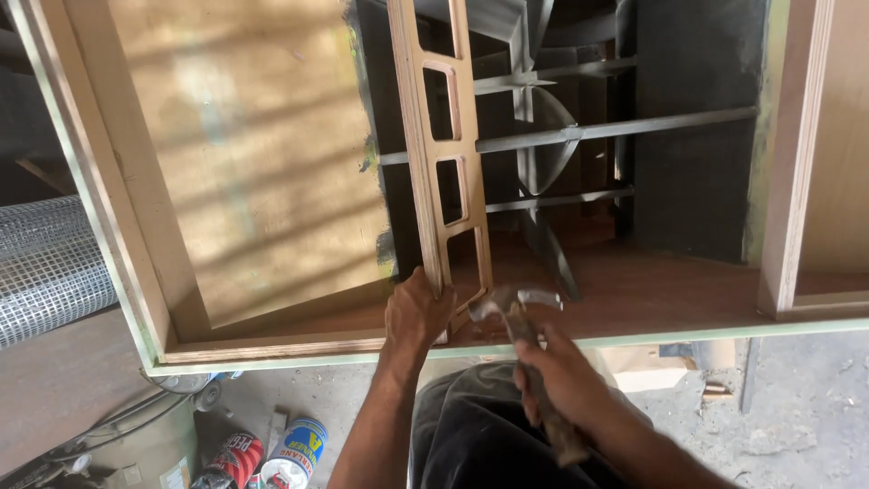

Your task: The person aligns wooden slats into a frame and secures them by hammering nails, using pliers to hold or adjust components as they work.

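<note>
While pinching the slotted plywood brace (445, 154) by its lower end to keep it upright inside the cabinet frame (299, 349), left hand (415, 314) clamped there, right hand (561, 380) fisted round claw hammer (518, 312), head beside that grip.

Dusty concrete floor (797, 407), wire mesh roll (45, 267) at left, 2 cans (272, 453) below, striped sunlight

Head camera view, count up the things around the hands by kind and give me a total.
Hands: 2, the left hand and the right hand
Claw hammers: 1
Slotted plywood braces: 1
Cans on the floor: 2
Rolls of wire mesh: 1
Total: 7
</note>
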